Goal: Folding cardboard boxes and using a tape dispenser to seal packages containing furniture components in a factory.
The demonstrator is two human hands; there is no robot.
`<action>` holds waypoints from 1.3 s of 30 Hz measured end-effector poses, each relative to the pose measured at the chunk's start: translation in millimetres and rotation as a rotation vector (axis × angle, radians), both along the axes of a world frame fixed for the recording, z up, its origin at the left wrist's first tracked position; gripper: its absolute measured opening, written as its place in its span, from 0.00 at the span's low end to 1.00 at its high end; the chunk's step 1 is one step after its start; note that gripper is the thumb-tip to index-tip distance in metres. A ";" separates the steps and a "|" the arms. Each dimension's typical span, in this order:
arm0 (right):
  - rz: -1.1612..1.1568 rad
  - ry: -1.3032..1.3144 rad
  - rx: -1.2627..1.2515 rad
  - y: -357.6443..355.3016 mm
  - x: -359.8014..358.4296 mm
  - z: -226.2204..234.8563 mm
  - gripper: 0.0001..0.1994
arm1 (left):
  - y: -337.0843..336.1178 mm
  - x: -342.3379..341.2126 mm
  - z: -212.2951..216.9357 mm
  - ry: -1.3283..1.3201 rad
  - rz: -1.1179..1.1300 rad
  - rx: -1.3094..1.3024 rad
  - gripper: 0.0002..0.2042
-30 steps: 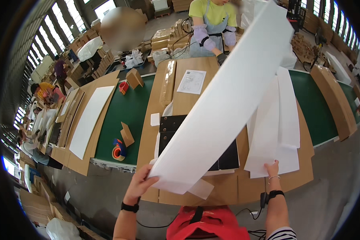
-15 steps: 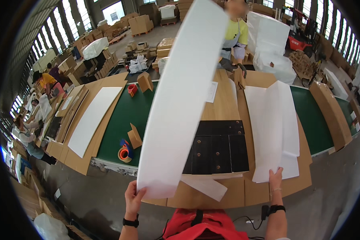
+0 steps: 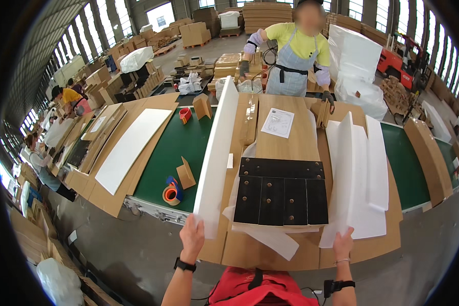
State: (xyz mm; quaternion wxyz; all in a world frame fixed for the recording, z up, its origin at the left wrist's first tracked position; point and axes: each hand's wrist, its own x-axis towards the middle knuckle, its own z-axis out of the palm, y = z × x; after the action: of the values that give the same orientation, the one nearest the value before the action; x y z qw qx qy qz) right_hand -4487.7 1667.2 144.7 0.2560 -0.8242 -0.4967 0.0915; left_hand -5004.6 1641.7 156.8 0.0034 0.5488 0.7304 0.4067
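My left hand (image 3: 192, 238) grips the near end of a long white foam board (image 3: 217, 163), which stands on its edge along the left side of the flattened cardboard (image 3: 285, 252). My right hand (image 3: 343, 245) pinches the near end of a white foam sheet (image 3: 343, 178), raised on edge at the right. Further white sheets (image 3: 376, 163) lie just beyond it. Between the two hands rests a stack with black panels (image 3: 275, 200) showing round metal fittings, and a wood-grain panel (image 3: 290, 145) at its far part. A printed paper sheet (image 3: 278, 123) lies on the wood-grain panel.
Across the table a co-worker (image 3: 295, 58) in gloves touches brown cardboard pieces (image 3: 322, 113). On the green conveyor (image 3: 191, 148) sit a tape roll (image 3: 172, 195), a red tape roll (image 3: 185, 115) and folded cardboard pieces (image 3: 186, 173). Another white board (image 3: 132, 148) lies at left.
My left hand has lowered the foam board from a tilted raised pose onto its edge, uncovering the panels. The sheet in my right hand now stands more upright. The co-worker's hands have moved apart.
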 end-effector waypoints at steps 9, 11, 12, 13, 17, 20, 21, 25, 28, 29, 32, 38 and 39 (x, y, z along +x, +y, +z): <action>0.033 -0.084 -0.061 3.8 -24.8 -5.3 0.23 | 82.0 40.1 -32.9 0.068 -0.078 -0.286 0.18; 0.073 -0.069 -0.054 1.8 -28.6 -8.6 0.23 | 85.1 45.7 -43.1 0.026 -0.248 -0.340 0.21; 0.067 -0.070 -0.053 1.2 -29.7 -10.9 0.23 | 85.1 49.2 -44.6 0.026 -0.254 -0.339 0.21; 0.072 -0.082 -0.063 0.4 -31.0 -13.3 0.22 | 84.7 51.9 -46.1 -0.034 -0.257 -0.353 0.23; 0.095 -0.105 -0.034 2.6 -34.8 -10.3 0.20 | 87.1 46.5 -38.7 -0.222 -0.309 -0.477 0.28; 0.092 -0.083 0.034 3.5 -29.3 -17.8 0.20 | 92.7 47.7 -38.7 -0.208 -0.309 -0.374 0.29; 0.106 -0.084 0.032 4.0 -32.1 -15.5 0.20 | 92.0 49.6 -43.0 -0.212 -0.295 -0.375 0.29; 0.095 -0.117 -0.022 8.4 -36.3 -5.2 0.20 | 91.5 50.5 -37.7 -0.207 -0.267 -0.346 0.31; 0.103 -0.137 -0.009 10.0 -25.8 -11.7 0.21 | 93.1 43.9 -28.2 -0.321 -0.269 -0.617 0.31; 0.081 -0.155 -0.017 12.6 -23.4 -14.6 0.21 | 92.6 43.5 -43.3 -0.312 -0.297 -0.481 0.30; 0.111 -0.196 0.009 21.5 -20.1 -12.6 0.21 | 88.2 45.2 -46.7 -0.372 -0.307 -0.426 0.30; 0.196 -0.160 0.016 78.5 3.4 -8.1 0.22 | 89.5 46.6 -54.2 -0.357 -0.326 -0.299 0.27; 0.244 -0.105 0.030 86.1 0.9 -3.6 0.22 | 89.8 50.1 -52.4 -0.363 -0.315 -0.304 0.27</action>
State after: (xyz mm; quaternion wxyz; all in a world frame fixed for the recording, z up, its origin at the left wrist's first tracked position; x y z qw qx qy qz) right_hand -4486.8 1753.3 141.0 0.2291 -0.7575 -0.6072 0.0711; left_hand -4954.5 1731.5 104.4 0.2795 0.5668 0.6762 0.3786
